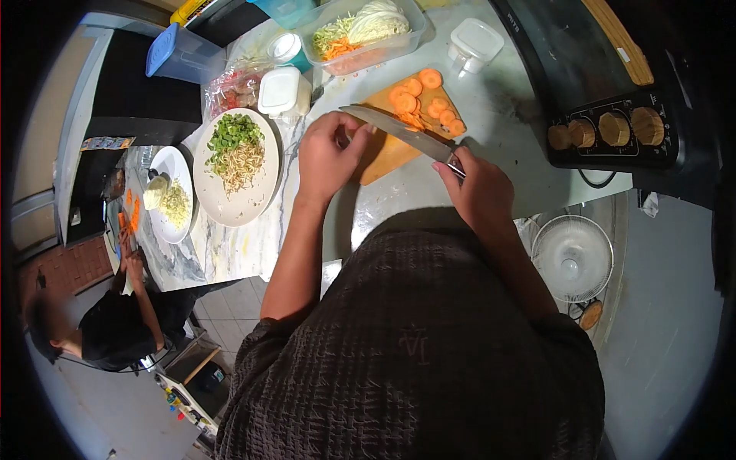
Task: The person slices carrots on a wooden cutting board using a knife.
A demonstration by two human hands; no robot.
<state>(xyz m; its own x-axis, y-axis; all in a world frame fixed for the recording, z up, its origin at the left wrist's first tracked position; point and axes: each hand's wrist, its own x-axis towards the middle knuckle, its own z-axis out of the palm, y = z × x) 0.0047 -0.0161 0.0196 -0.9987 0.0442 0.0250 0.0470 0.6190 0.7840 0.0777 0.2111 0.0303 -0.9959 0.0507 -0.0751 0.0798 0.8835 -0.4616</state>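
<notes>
In my right hand (479, 188) is the dark handle of a kitchen knife (406, 134), its long blade slanting up and left across the wooden cutting board (376, 162). My left hand (331, 149) is at the board's left edge beside the blade's tip, fingers curled and thumb bent toward them. Whatever it pinches, if anything, is hidden. Beyond the blade, on the upper half of the board, lie round carrot slices (438, 107) and a small pile of cut carrot strips (412, 120).
A plate (221, 205) of chopped greens and sprouts stands left, near a lidded white container (284, 92). Behind is a clear tub (360, 57) of shredded vegetables. A black stove (613, 142) and a fan (571, 257) are right. A co-worker (115, 330) cuts carrots far left.
</notes>
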